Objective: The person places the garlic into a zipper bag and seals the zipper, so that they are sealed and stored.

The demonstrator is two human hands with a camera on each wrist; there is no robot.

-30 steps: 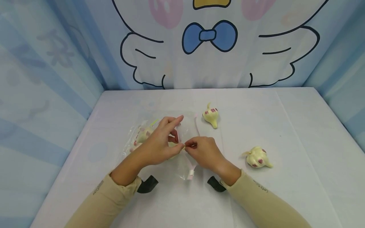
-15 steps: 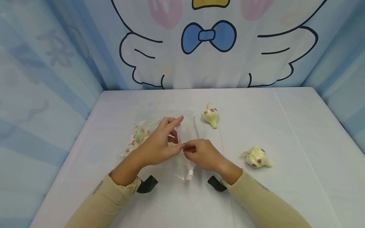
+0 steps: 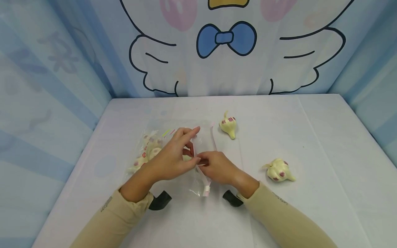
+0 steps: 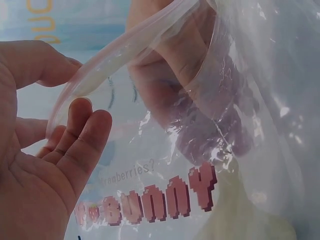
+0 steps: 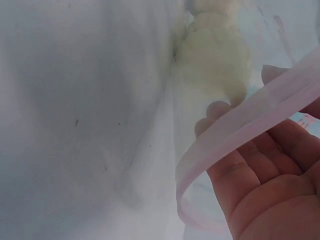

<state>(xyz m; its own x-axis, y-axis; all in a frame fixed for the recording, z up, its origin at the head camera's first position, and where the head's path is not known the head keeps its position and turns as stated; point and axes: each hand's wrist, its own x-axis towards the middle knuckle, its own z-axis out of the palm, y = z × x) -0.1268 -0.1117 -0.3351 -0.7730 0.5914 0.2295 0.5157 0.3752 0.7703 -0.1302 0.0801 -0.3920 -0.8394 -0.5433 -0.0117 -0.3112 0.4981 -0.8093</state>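
A clear zip bag (image 3: pixel 203 136) with a pink rim (image 5: pixel 250 122) lies on the table, with pink "BUNNY" lettering (image 4: pixel 160 202) on it. At its mouth, my left hand (image 3: pixel 172 156) holds the rim between thumb and fingers, keeping the mouth parted. My right hand (image 3: pixel 221 168) reaches inside past the rim. Its fingertips pinch the stem of a pale yellow garlic bulb (image 5: pixel 212 60), whose body is inside the bag and seen through the film. Several more garlic bulbs (image 3: pixel 144 151) with purple-red marks fill the left part of the bag, partly hidden by my left arm.
Two loose garlic bulbs lie outside the bag: one garlic bulb (image 3: pixel 228 127) beyond its mouth, another garlic bulb (image 3: pixel 279 170) to the right. Printed curtains (image 3: pixel 227 75) stand at the back and sides of the white table (image 3: pixel 322 144).
My right hand has moved slightly left, its fingers going deeper into the bag's mouth. The bulbs at the bag's left end have shifted a little left and down. My left hand stays put.
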